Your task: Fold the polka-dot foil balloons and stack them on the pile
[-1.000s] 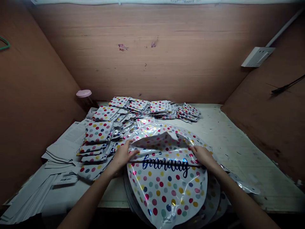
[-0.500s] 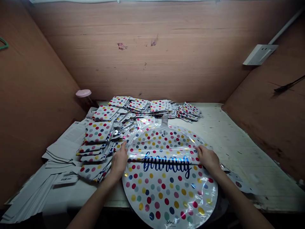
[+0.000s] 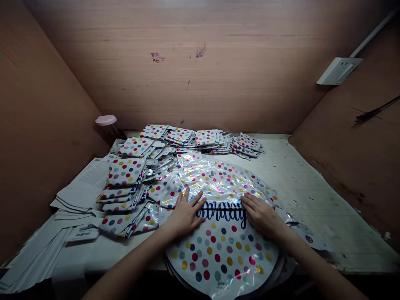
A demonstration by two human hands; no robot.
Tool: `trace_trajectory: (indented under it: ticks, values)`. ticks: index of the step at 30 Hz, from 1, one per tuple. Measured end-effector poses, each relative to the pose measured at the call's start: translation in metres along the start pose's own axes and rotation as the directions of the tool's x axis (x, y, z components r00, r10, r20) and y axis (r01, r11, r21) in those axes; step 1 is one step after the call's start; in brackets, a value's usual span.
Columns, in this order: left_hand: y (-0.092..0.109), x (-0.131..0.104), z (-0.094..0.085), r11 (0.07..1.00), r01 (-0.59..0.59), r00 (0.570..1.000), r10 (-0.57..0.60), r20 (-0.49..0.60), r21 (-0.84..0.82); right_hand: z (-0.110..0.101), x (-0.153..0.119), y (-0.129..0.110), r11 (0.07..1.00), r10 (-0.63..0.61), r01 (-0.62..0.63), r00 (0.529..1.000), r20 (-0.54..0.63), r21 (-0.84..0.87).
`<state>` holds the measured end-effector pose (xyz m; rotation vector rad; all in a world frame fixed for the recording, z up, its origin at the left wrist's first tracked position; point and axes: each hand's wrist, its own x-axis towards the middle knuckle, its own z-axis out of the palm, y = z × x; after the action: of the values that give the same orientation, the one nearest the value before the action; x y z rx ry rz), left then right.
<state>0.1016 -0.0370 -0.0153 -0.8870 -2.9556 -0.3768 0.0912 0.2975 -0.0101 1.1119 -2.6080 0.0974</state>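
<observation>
A large flat foil balloon [image 3: 223, 254], white with coloured dots and blue lettering, lies in front of me, its lower part hanging past the table's front edge. Across its middle runs a fold that hides part of the lettering. My left hand [image 3: 186, 212] rests on it left of the lettering, fingers spread. On the right end of the lettering lies my right hand [image 3: 261, 214], palm down with fingers stretched and close together. More balloon edges show beneath this one. Folded dotted balloons [image 3: 126, 171] are stacked just left of it.
Further stacks of folded balloons [image 3: 208, 137] stand along the back. Paper sheets and cards [image 3: 83, 189] lie at the left, with a pink-lidded jar [image 3: 106, 121] behind. The table [image 3: 300, 179] is walled by wooden panels; a white socket [image 3: 340, 71] sits on the right one.
Both hands have come inward from the balloon's side edges and now lie flat on it. The neck at the top, upright before, no longer shows, and the upper part is folded over.
</observation>
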Motion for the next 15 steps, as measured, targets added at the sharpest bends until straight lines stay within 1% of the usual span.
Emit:
trace_trajectory:
  ticks: [2,4,6,8,10,12,14,15]
  values:
    - [-0.01,-0.002,-0.007,0.999,0.051,0.998,-0.051,-0.045,-0.011,0.003,-0.003,0.009,0.999,-0.019,0.02,0.999,-0.045,0.025]
    - [-0.024,-0.006,-0.016,0.996,0.081,0.994,-0.083,-0.069,-0.037,0.002,-0.005,0.019,0.997,-0.019,0.024,0.998,-0.066,0.079]
    - [-0.039,-0.009,-0.024,0.997,0.053,0.997,-0.057,-0.055,-0.063,0.001,-0.007,0.028,0.994,-0.008,0.014,0.998,-0.059,0.112]
    - [-0.049,-0.009,-0.029,0.998,0.004,0.999,-0.006,-0.042,-0.058,0.001,-0.007,0.034,0.995,0.001,0.002,1.0,-0.027,0.101]
    - [-0.055,-0.007,-0.028,1.0,-0.024,0.999,0.023,-0.042,-0.016,0.003,-0.002,0.038,0.998,0.04,-0.04,0.999,0.017,0.054]
    - [-0.057,-0.005,-0.024,1.0,-0.015,0.999,0.016,-0.049,0.023,0.005,0.005,0.042,0.994,0.108,-0.109,0.992,0.059,0.003]
    - [-0.059,-0.007,-0.021,1.0,0.002,0.998,-0.001,-0.068,0.012,0.003,0.009,0.047,0.989,0.146,-0.147,0.985,0.088,0.003]
    - [-0.061,-0.011,-0.022,1.0,0.008,0.997,-0.01,-0.08,-0.018,0.001,0.008,0.049,0.989,0.142,-0.145,0.986,0.089,0.032]
